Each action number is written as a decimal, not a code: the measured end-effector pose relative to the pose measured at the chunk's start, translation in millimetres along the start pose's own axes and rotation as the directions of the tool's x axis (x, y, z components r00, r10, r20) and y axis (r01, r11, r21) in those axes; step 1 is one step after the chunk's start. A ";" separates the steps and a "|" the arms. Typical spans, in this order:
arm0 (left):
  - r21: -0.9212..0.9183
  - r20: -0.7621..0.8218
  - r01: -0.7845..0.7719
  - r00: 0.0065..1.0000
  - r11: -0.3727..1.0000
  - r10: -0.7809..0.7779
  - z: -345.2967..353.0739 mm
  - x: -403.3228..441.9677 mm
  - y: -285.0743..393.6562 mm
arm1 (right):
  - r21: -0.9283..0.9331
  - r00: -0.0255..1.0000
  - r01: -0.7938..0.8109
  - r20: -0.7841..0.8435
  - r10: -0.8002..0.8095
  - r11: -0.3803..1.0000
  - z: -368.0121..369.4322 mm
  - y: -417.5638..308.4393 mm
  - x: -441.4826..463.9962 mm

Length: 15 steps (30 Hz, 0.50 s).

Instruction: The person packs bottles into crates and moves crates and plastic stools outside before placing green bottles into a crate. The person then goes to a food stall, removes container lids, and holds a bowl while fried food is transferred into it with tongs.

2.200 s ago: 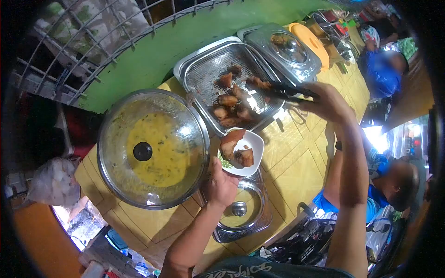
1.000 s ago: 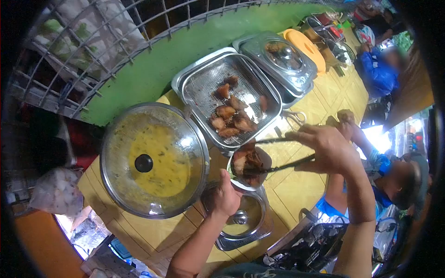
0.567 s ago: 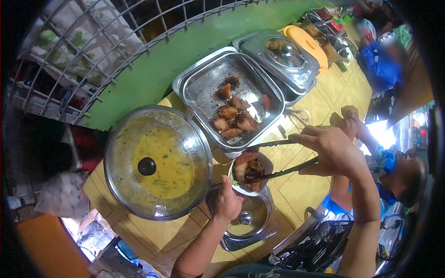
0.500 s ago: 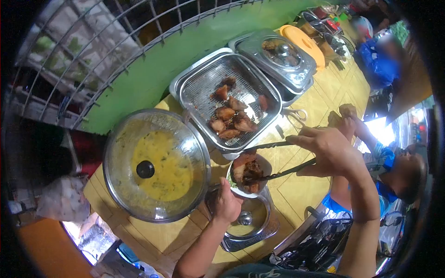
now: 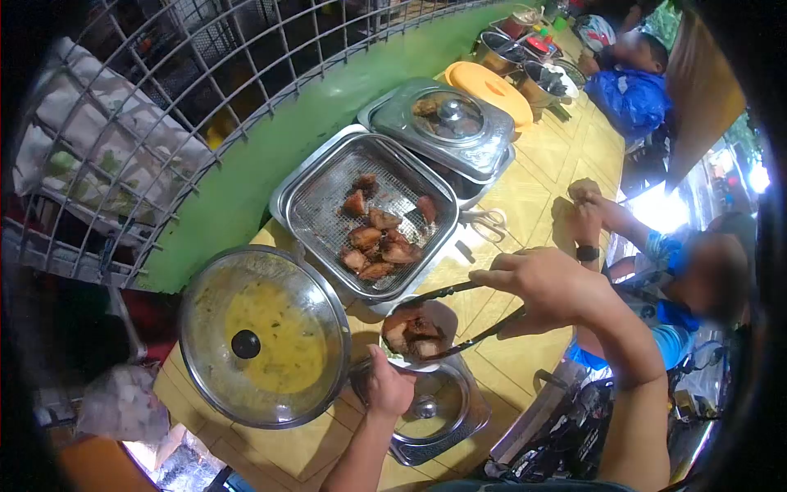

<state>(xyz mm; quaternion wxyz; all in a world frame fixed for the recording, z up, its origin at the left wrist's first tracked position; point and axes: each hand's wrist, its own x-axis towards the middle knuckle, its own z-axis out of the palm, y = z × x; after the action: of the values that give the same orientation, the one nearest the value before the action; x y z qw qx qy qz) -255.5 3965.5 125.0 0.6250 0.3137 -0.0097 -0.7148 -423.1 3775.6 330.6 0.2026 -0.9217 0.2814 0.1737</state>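
My left hand (image 5: 391, 387) supports a white bowl (image 5: 420, 366) from its near side, thumb at the rim. Browned chunks of fried meat (image 5: 422, 330) fill the bowl. My right hand (image 5: 549, 283) grips dark metal tongs (image 5: 485, 332), whose two arms reach over the bowl, the lower tip against the meat. Just beyond the bowl, a perforated steel tray (image 5: 324, 201) holds several more fried pieces (image 5: 373, 239). Below the bowl sits a small glass-lidded pan (image 5: 459, 410), partly hidden by my left hand.
A large glass-lidded pot (image 5: 332, 328) of yellow food stands left. Behind the tray are a lidded steel dish (image 5: 484, 152) and an orange lid (image 5: 492, 94). Scissors (image 5: 488, 225) lie beside the tray. A person's hands (image 5: 584, 205) rest at the yellow table's (image 5: 525, 361) right edge.
The view has shifted, so the tray and dishes appear farther left. My left hand still holds the bowl, and the tongs remain over the meat in it.
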 end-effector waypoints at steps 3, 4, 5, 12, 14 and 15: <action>-0.028 0.025 -0.063 0.998 0.998 0.063 -3.1 -3.3 0.8 | 0.118 0.993 -0.062 -0.093 0.073 0.991 -18.7 7.8 -11.2; -0.032 0.017 -0.070 0.997 0.997 0.071 -2.8 -5.6 2.3 | 0.128 0.982 -0.180 -0.040 0.186 0.975 -26.7 11.0 -10.4; -0.010 0.028 -0.080 0.996 0.997 0.080 -1.1 -7.8 4.6 | 0.063 0.975 -0.180 -0.121 0.187 0.982 -24.4 22.3 -6.6; 0.015 -0.044 -0.038 0.998 0.999 0.038 -2.0 -20.5 3.8 | -0.188 0.869 -0.493 -0.148 0.471 0.850 8.6 59.8 93.1; 0.006 -0.058 -0.022 0.998 1.000 0.023 -3.5 -23.0 1.3 | -0.182 0.886 -0.456 -0.191 0.423 0.871 18.1 66.9 104.5; 0.022 -0.054 -0.031 0.998 0.999 0.032 -5.6 -23.6 -0.2 | -0.177 0.897 -0.421 -0.229 0.379 0.889 20.1 69.8 107.2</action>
<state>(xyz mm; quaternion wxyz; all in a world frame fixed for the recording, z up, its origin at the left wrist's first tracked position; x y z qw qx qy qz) -252.6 3988.9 130.7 0.6328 0.3395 -0.0053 -0.6959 -384.6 3683.9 247.6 0.0306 -0.8725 0.4626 0.1544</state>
